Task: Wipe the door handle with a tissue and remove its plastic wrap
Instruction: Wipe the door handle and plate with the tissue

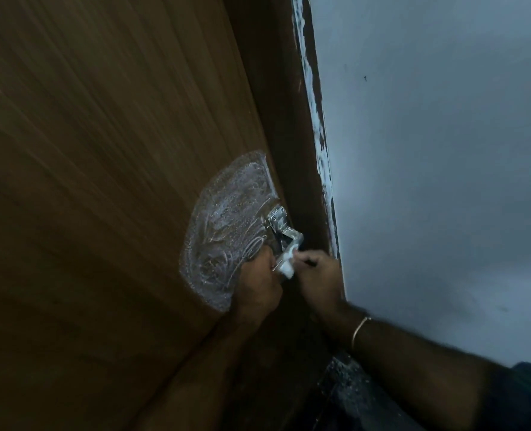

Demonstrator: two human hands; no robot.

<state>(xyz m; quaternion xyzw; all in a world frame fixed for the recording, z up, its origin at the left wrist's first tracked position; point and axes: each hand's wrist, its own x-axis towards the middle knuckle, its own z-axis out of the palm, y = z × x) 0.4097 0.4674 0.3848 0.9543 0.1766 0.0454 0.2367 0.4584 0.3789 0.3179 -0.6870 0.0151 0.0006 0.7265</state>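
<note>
A shiny metal door handle [281, 227] sticks out from the edge of a brown wooden door [102, 150], with crinkled clear plastic wrap [292, 239] still clinging to it. My left hand [258, 287] curls round the lower end of the handle. My right hand [318, 275] pinches a small white tissue [287, 264] and holds it against the handle's lower end. The part of the handle under both hands is hidden.
A whitish scuffed patch [226, 228] marks the door face beside the handle. The dark door frame [295, 150] runs alongside, with paint-smeared trim [315, 119] meeting a pale grey wall [428, 150]. Speckled dark floor [345, 387] shows below my right forearm.
</note>
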